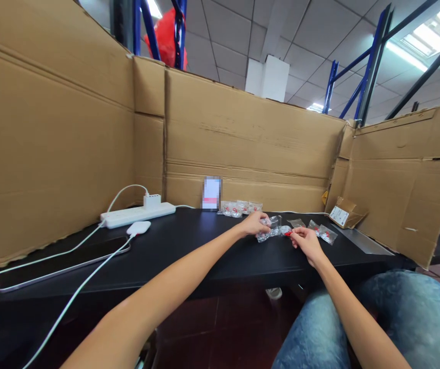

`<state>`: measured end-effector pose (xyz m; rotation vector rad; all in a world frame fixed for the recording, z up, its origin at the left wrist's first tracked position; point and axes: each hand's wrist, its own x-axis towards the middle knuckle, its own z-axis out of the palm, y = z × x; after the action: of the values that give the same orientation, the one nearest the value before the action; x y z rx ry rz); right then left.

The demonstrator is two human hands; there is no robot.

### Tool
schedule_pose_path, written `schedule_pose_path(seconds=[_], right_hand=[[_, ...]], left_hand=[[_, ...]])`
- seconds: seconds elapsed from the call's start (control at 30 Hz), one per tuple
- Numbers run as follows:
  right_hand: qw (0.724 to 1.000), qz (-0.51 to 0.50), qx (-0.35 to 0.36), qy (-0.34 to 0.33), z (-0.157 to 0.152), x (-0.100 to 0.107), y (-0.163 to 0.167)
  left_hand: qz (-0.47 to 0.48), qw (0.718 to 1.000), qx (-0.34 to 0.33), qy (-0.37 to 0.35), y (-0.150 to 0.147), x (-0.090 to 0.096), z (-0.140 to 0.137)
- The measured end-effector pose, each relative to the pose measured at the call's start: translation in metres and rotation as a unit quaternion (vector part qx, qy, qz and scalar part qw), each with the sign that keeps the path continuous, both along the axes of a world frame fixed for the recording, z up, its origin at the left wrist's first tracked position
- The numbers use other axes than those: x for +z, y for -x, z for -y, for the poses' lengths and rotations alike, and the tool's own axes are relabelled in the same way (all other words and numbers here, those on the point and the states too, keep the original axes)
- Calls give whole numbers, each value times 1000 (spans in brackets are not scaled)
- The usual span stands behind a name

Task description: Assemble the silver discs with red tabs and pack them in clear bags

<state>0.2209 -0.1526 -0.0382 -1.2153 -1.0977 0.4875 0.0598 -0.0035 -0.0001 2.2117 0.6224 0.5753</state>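
My left hand [255, 224] reaches over the black table with its fingers curled down onto a small clear plastic bag [273, 233]. To its right, my right hand [306, 242] pinches a small red piece [288, 233] between thumb and fingertips; its exact kind is too small to make out. Part of a clear bag lies just beside the red piece. Past my right hand rest several more clear bags [326, 234] with red bits inside. A row of similar bags with red contents [238, 208] lies further back, left of centre.
A phone with a blurred screen [211, 193] leans against the cardboard wall [250, 128]. At left are a white power strip [139, 214], a white charging puck [139, 228], a dark tablet-like device [66, 262] and cables. A crumpled cardboard packet [348, 212] stands at the right.
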Motion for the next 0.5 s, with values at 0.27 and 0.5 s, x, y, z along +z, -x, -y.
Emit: schedule_pose_path(seconds=[0.27,0.5], right_hand=[[994,-55,-89,-28,-6,-5,-13],[997,-50,-48,-16,-3,-3,-8]], left_hand=[[28,986,-153,67,3,8,13],[39,980,-190,50,4,12,14]])
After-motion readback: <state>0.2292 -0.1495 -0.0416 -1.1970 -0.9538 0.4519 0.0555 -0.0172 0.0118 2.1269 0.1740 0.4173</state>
